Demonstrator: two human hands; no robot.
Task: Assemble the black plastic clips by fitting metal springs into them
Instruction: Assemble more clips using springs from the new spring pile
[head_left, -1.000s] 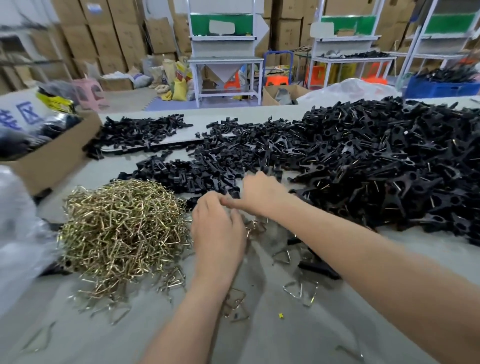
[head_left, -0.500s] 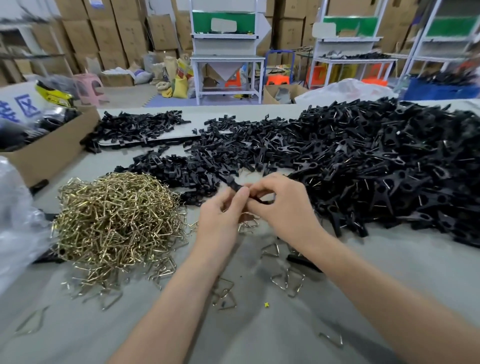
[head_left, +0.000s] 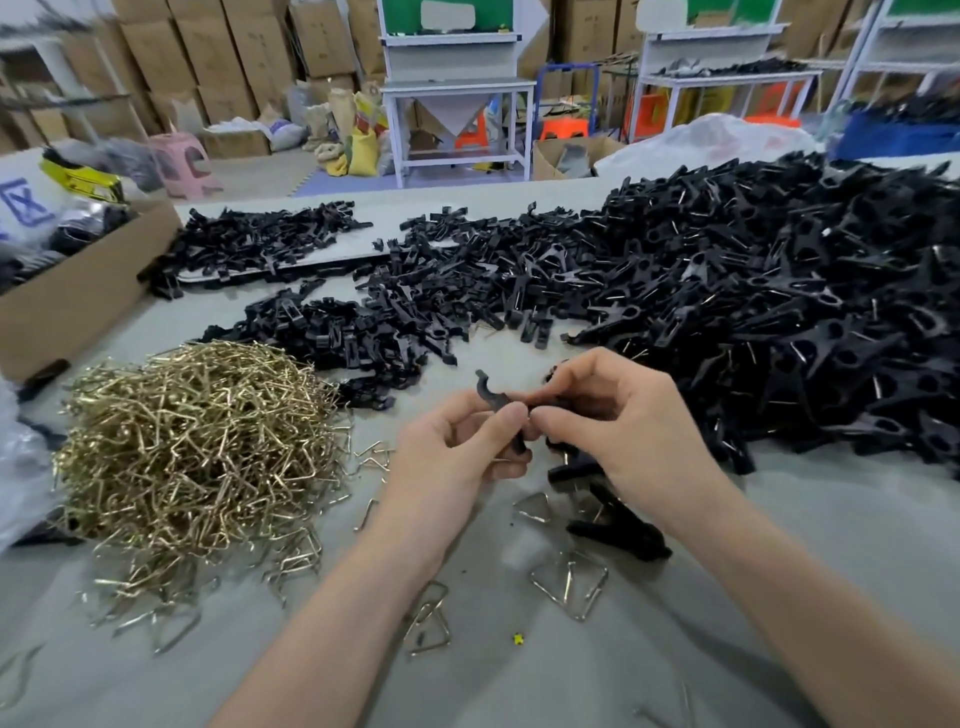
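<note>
Change: both grips drawn back from the clip heap (head_left: 779, 312), toward the person | left grip (head_left: 457, 457) pinches black clip half (head_left: 493, 397), hooked end up | right grip (head_left: 623, 421), fingers curled, pinches its other end | springs (head_left: 197, 441) heaped left of grips

Inspection finding: one legible mark. A blue printed character, reading as 区, stands on the white bag (head_left: 26, 202) above the rim of the cardboard box (head_left: 78, 296) at my far left; the frame edge cuts off anything printed beside it. Markings on the stacked cartons (head_left: 208, 57) behind and on the yellow sack (head_left: 363, 150) are too blurred to read.
</note>
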